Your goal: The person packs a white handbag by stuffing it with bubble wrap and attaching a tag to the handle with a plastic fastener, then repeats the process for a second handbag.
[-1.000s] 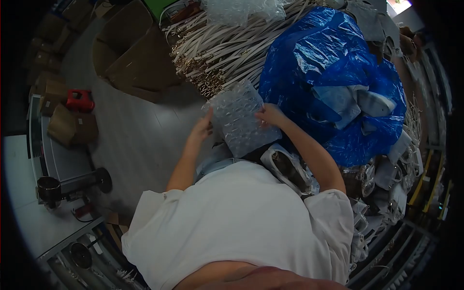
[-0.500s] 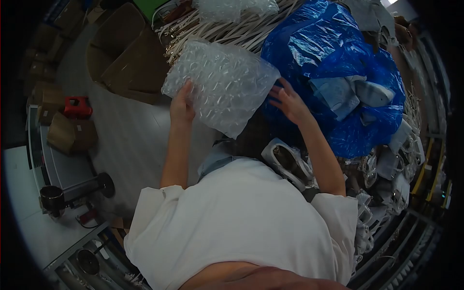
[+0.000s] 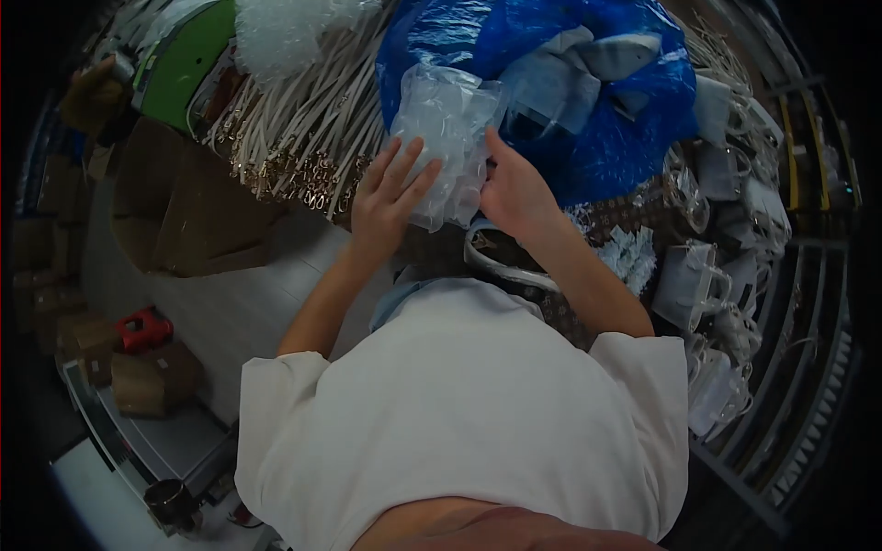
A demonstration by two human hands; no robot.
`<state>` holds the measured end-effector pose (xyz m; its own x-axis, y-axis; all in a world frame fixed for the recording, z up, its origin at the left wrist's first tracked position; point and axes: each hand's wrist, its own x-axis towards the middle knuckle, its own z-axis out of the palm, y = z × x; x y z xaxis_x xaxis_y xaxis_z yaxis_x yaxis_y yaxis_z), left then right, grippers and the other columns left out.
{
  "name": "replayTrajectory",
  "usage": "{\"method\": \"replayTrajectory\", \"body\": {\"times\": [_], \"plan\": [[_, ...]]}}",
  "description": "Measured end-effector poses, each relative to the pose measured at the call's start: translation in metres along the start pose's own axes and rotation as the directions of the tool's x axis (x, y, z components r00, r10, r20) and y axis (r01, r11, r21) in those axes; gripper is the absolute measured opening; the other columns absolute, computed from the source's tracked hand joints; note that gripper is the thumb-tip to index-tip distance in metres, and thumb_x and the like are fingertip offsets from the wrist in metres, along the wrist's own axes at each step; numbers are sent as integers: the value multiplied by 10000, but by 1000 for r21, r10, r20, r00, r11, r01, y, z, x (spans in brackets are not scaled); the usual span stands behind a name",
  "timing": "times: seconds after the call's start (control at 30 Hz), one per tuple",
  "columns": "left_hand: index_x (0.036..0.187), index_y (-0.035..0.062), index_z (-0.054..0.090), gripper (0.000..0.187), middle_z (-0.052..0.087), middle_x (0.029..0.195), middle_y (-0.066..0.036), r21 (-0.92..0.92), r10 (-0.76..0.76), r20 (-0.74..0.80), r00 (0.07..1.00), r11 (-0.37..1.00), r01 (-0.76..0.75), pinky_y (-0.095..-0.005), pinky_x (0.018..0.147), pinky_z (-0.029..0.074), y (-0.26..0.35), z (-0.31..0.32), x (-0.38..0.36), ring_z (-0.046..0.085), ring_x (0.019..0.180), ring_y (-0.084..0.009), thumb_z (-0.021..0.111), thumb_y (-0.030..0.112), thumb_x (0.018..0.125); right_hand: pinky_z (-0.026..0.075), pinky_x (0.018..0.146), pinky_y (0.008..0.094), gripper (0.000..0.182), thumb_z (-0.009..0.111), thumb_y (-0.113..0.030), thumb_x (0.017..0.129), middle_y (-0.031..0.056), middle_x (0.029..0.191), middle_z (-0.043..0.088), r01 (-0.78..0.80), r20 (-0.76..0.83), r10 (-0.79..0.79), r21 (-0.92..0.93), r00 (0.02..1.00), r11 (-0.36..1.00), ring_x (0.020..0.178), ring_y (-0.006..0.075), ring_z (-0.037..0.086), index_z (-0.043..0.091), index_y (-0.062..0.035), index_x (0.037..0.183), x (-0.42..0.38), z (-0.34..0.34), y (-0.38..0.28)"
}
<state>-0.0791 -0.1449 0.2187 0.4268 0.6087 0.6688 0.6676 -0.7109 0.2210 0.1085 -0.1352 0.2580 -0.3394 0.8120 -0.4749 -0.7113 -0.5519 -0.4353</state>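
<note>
A folded piece of clear bubble wrap (image 3: 439,138) stands up between my hands in front of the blue plastic bag. My left hand (image 3: 386,202) lies against its left side, fingers spread over the front face. On the right edge, my right hand (image 3: 522,195) pinches the wrap between thumb and curled fingers. Just below my hands, a white bag (image 3: 510,262) with a dark inside lies partly hidden by my right forearm. The large blue plastic bag (image 3: 625,119) holds pale wrapped items.
White straps with gold clasps (image 3: 303,151) lie in a thick bundle at left, with more bubble wrap (image 3: 294,32) above. White handbags (image 3: 694,285) crowd the right side. A large cardboard box (image 3: 197,207) and a red object (image 3: 144,329) are at left.
The bubble wrap has gone from a wide spread sheet to a narrower folded piece. My left hand has spread its fingers over it; my right hand has closed on its edge. The view has turned.
</note>
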Motion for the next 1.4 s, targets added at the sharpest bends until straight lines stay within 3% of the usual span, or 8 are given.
{"method": "replayTrajectory", "body": {"times": [0.2,0.33,0.47,0.63,0.73,0.8,0.93,1.4], "plan": [[1084,80,598,366,458,1258,-123,-95,239,148,960,969,-227,-405,924,404,46,6,46,445,1146,-309,588,61,719,448,829,324,487,710,-180,751,96,1088,556,266,19,-280,-370,960,890,977,192,543,474,-18,1146,-32,-13,-10],[1003,40,628,328,526,1141,-141,-557,195,33,980,818,-144,-369,875,435,63,-7,57,498,1042,-293,649,34,676,471,791,281,498,749,-133,700,107,1018,595,581,18,-740,-633,672,512,912,172,577,496,-1,1108,-69,-27,-47],[879,43,669,209,617,990,-93,-659,-34,239,970,728,188,-331,765,470,67,12,25,549,905,-262,676,21,671,472,804,309,490,760,-175,693,110,1044,585,286,-55,-879,-934,474,213,927,171,572,531,17,1080,-142,-47,-63],[1195,111,499,640,477,1253,-80,-527,260,502,825,848,53,-456,963,332,58,82,-23,412,1162,-304,764,230,624,460,802,358,564,755,-194,666,101,1060,580,205,671,-646,-734,364,-647,887,259,586,519,-29,1150,-177,-119,-56],[1400,143,160,1041,237,1425,-118,-470,202,692,693,854,221,-459,1038,248,54,99,-33,290,1278,-323,788,340,592,469,757,361,526,727,-121,623,111,1004,596,319,339,-687,-934,642,-162,846,284,590,547,-63,1113,-170,-143,-33],[1392,120,170,1017,262,1415,-126,-746,150,623,768,410,525,-397,1060,234,52,101,-31,276,1292,-302,789,282,601,475,699,370,499,692,-77,569,110,916,611,385,655,-367,-714,660,-584,815,290,593,569,-66,1053,-138,-102,-35],[1384,98,179,975,285,1399,-122,-732,193,661,725,380,565,-369,1062,248,51,96,-30,298,1285,-259,776,175,618,480,655,341,286,612,-59,603,87,821,610,162,405,-174,-669,898,-725,765,242,605,580,-69,887,-107,-108,6],[1298,90,359,816,421,1316,-88,-629,226,746,626,548,552,-358,1014,322,62,84,-22,401,1209,-256,789,131,606,511,679,325,213,532,-124,749,148,905,578,301,282,162,-574,946,-761,830,259,606,555,-11,928,-83,-125,21]]}}
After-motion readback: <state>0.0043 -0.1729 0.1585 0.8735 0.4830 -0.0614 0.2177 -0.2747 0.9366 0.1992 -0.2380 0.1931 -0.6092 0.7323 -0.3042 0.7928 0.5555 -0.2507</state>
